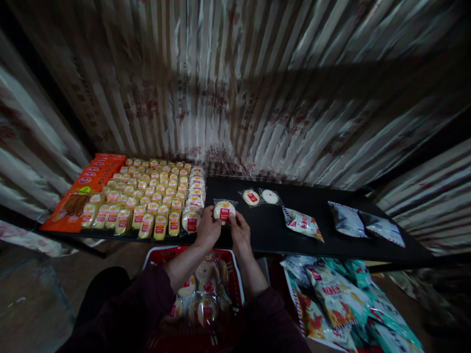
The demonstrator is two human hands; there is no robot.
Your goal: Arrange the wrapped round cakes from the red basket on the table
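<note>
Between both hands is a round white cake in a clear wrapper (223, 212) with a red label, held over the front part of the black shelf (263, 230). My left hand (209, 226) grips its left edge, fingers closed. On the opposite edge, my right hand (240, 229) pinches the wrapper. Just left of it, a row of similar wrapped white cakes (196, 196) runs front to back. Beyond my right hand lie two more wrapped round cakes, one label up (251, 197) and one plain side up (270, 197).
Small yellow wrapped cakes (147, 191) fill the shelf's left, beside orange packets (83, 191). Snack bags (302, 223) lie rightward. Below stand a red basket (235, 274) of wrapped cakes and a container with bagged snacks (336, 294). Striped sheeting (228, 98) hangs behind.
</note>
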